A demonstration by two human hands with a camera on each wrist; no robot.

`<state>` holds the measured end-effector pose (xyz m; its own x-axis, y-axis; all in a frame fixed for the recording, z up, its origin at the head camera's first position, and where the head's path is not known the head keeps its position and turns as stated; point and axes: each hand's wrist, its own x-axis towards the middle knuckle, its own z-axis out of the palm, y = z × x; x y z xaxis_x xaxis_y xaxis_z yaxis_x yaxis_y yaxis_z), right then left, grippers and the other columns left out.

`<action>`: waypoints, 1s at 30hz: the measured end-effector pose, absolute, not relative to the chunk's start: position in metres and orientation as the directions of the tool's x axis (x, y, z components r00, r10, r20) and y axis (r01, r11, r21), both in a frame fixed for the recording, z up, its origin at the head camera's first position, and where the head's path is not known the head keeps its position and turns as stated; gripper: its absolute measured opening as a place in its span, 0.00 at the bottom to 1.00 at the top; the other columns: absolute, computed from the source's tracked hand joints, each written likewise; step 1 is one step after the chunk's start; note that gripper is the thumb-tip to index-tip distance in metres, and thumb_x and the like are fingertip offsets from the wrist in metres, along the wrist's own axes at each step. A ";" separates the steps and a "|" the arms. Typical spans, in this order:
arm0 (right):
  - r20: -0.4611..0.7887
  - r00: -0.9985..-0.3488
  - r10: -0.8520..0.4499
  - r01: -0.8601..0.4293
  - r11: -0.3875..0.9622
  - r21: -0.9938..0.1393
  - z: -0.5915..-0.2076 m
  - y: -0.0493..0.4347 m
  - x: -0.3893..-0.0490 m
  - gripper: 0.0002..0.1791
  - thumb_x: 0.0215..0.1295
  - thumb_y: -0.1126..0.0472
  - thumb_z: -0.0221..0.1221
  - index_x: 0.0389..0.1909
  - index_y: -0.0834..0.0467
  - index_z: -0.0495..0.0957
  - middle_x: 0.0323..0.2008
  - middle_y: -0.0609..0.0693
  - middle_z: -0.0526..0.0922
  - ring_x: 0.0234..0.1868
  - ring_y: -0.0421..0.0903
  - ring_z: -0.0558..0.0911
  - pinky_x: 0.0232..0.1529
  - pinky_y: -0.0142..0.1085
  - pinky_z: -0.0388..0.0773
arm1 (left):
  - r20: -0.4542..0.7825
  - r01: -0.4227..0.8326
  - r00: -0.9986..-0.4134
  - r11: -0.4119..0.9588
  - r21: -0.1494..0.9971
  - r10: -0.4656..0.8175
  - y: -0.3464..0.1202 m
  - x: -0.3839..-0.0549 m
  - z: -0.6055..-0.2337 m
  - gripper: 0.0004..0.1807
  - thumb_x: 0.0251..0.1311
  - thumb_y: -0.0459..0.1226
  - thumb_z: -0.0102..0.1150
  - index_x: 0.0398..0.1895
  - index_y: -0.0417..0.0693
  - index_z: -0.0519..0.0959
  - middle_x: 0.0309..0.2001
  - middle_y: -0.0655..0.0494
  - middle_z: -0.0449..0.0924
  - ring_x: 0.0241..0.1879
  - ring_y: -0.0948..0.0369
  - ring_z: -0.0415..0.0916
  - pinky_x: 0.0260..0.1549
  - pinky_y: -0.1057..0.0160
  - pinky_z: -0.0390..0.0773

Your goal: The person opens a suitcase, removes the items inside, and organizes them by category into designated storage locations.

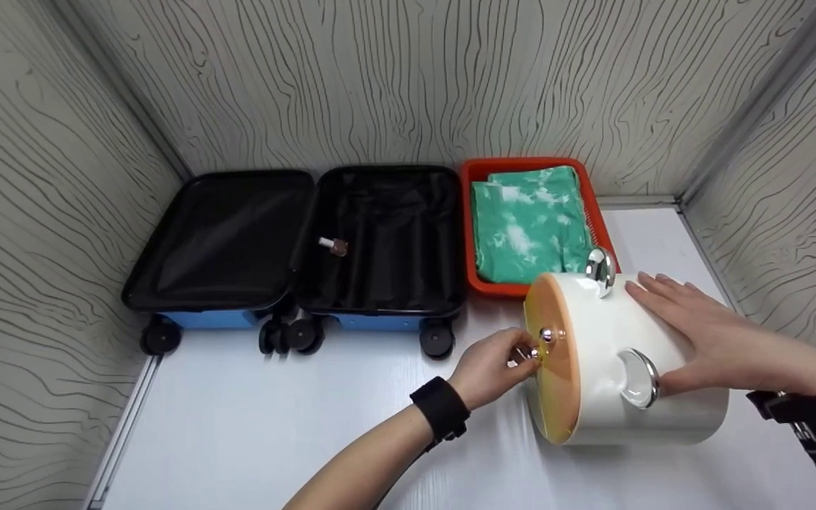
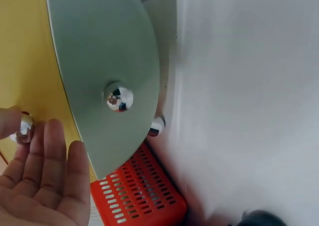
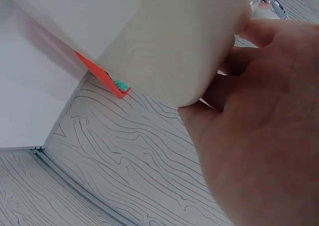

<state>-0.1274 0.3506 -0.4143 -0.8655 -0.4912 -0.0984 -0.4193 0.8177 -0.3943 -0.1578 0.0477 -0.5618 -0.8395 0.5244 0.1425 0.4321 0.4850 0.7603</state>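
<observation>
A white drum-shaped container [image 1: 635, 333] with chrome fittings lies tilted at the right, its flat front turned left. That front [image 2: 79, 42] has a yellow part and a grey-green part, each with a round chrome knob; the head view shows it orange and yellow. My left hand [image 1: 496, 365] pinches the knob [image 2: 24, 129] on the yellow part between thumb and fingers. The other knob [image 2: 118, 97] stands free beside it. My right hand [image 1: 727, 340] rests spread on the container's white side, thumb near a chrome fitting [image 1: 640, 379]. Some right fingertips are hidden in the right wrist view.
Behind the container stands a red basket [image 1: 475, 273] with folded green-and-white cloth [image 1: 528, 227]. An open suitcase [image 1: 401, 241], black inside with blue sides, lies to the left; a small brown-and-white item [image 1: 335, 246] is in it. Patterned walls [image 1: 408, 78] enclose the white table [image 1: 259, 425].
</observation>
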 end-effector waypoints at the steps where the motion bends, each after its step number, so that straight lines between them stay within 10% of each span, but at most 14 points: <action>1: -0.102 -0.866 -0.490 -0.417 0.819 -0.393 -0.414 0.350 -0.127 0.70 0.38 0.41 0.80 0.81 0.57 0.53 0.78 0.67 0.53 0.77 0.70 0.51 0.76 0.34 0.31 | 0.139 0.427 -0.841 0.484 0.764 0.522 0.048 -0.158 -0.562 0.08 0.68 0.42 0.66 0.46 0.53 0.82 0.39 0.71 0.80 0.37 0.79 0.76 0.37 0.80 0.72; 17: -0.079 -0.861 -0.503 -0.441 0.815 -0.376 -0.416 0.351 -0.127 0.71 0.35 0.40 0.80 0.81 0.59 0.53 0.77 0.68 0.55 0.76 0.71 0.52 0.74 0.31 0.31 | 0.048 0.363 -0.873 0.581 0.728 0.485 0.043 -0.160 -0.590 0.14 0.61 0.40 0.69 0.50 0.53 0.81 0.46 0.65 0.80 0.39 0.68 0.80 0.34 0.76 0.73; 30: -0.154 -0.873 -0.462 -0.366 0.831 -0.420 -0.411 0.349 -0.126 0.70 0.38 0.43 0.80 0.81 0.57 0.52 0.78 0.67 0.51 0.77 0.70 0.49 0.77 0.55 0.38 | 0.009 0.352 -0.870 0.610 0.710 0.492 0.054 -0.161 -0.607 0.08 0.62 0.37 0.67 0.44 0.56 0.82 0.41 0.70 0.81 0.33 0.75 0.75 0.33 0.77 0.72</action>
<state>-0.1263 0.3492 -0.4105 -0.8734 -0.4621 -0.1537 -0.3656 0.8307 -0.4199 -0.1615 0.0542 -0.6069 -0.8705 0.4921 0.0088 0.3520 0.6100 0.7099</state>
